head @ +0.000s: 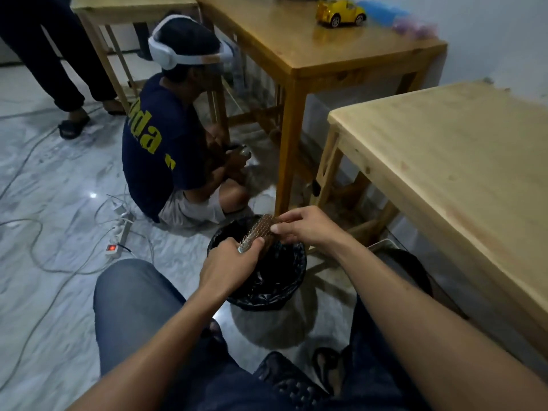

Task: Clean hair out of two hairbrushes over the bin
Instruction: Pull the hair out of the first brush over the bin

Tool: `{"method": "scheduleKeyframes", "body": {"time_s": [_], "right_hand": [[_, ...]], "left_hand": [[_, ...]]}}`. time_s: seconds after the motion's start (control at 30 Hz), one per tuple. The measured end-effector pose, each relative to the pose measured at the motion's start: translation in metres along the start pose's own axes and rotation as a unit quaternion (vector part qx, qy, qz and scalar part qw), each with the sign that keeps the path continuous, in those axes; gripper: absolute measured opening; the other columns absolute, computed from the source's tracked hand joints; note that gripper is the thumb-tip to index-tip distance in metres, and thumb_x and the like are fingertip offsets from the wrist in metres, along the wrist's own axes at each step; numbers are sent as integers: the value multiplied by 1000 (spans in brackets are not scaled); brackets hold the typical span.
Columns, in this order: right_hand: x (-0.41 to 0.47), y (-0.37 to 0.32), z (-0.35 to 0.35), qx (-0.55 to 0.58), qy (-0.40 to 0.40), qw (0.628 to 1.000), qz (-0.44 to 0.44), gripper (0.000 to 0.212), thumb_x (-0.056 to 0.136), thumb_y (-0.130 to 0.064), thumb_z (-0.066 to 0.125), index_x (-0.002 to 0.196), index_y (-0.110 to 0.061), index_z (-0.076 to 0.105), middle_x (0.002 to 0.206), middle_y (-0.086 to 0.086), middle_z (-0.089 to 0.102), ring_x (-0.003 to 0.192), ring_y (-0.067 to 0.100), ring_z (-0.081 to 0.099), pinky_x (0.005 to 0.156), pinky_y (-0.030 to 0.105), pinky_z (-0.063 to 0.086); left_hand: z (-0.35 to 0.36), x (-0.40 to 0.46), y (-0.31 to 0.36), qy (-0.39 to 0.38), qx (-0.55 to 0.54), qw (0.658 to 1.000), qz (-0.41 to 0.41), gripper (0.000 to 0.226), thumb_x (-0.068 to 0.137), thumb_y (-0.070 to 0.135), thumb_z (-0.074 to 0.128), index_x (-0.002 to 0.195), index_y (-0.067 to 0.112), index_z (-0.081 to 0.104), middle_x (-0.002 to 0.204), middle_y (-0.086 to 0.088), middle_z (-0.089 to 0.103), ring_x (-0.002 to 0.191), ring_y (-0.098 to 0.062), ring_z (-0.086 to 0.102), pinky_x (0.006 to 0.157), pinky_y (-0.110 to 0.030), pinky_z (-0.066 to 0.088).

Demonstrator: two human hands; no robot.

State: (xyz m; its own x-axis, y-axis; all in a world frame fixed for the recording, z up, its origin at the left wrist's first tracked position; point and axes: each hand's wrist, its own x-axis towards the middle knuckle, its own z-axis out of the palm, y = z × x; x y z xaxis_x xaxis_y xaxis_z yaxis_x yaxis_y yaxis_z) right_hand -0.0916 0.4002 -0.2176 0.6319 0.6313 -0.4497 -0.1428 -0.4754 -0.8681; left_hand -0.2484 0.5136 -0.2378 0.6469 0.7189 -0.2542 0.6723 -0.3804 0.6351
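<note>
A hairbrush (257, 233) with pale bristles is held over the bin (284, 289), which is lined with a black bag and stands on the floor between my knees. My left hand (229, 264) grips the brush at its near end. My right hand (304, 226) is at the far end of the brush, thumb and fingers pinched at the bristles on dark hair. A clump of brownish hair hangs under the brush. I see no second hairbrush.
A light wooden table (462, 179) stands close on my right, another wooden table (311, 46) behind it with a yellow toy car (341, 11). A person (175, 137) sits on the marble floor just beyond the bin. A power strip (118, 235) and cables lie at left.
</note>
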Motion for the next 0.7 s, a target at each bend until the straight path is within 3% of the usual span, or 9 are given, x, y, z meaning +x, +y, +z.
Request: {"method": "scheduleKeyframes", "body": {"time_s": [0.13, 0.23, 0.43, 0.6, 0.7], "right_hand": [[25, 23, 5, -1, 15, 1000, 11, 8, 88, -5, 78, 91, 1, 74, 77, 12, 70, 62, 14, 68, 63, 22, 61], [39, 31, 6, -4, 4, 1000, 30, 12, 90, -5, 76, 96, 5, 74, 69, 10, 67, 51, 8, 63, 55, 17, 58], [63, 44, -1, -5, 6, 997, 81, 6, 93, -6, 73, 94, 0, 75, 78, 11, 70, 56, 8, 66, 52, 17, 55], [93, 66, -13, -11, 108, 984, 143, 15, 92, -8, 71, 92, 6, 75, 74, 14, 67, 61, 21, 62, 68, 34, 58], [102, 74, -11, -34, 137, 979, 144, 16, 95, -15, 69, 89, -1, 73, 80, 13, 68, 64, 20, 63, 73, 39, 62]], "left_hand": [[13, 9, -14, -16, -5, 999, -33, 58, 83, 73, 51, 85, 16, 56, 80, -5, 68, 72, -26, 67, 68, -43, 58], [19, 14, -23, -30, -27, 998, -54, 58, 83, 72, 53, 83, 15, 56, 75, -6, 68, 67, -27, 67, 63, -41, 56], [27, 25, -36, -19, -11, 997, -76, 59, 87, 71, 51, 80, 12, 53, 75, -4, 63, 71, -22, 61, 58, -35, 41], [24, 27, -49, -19, 1, 995, -100, 61, 86, 73, 50, 74, 14, 49, 69, -2, 56, 65, -20, 56, 55, -34, 35], [19, 20, -54, -8, 43, 995, -93, 62, 88, 73, 48, 75, 13, 48, 69, -3, 55, 63, -21, 55, 52, -33, 33]]}}
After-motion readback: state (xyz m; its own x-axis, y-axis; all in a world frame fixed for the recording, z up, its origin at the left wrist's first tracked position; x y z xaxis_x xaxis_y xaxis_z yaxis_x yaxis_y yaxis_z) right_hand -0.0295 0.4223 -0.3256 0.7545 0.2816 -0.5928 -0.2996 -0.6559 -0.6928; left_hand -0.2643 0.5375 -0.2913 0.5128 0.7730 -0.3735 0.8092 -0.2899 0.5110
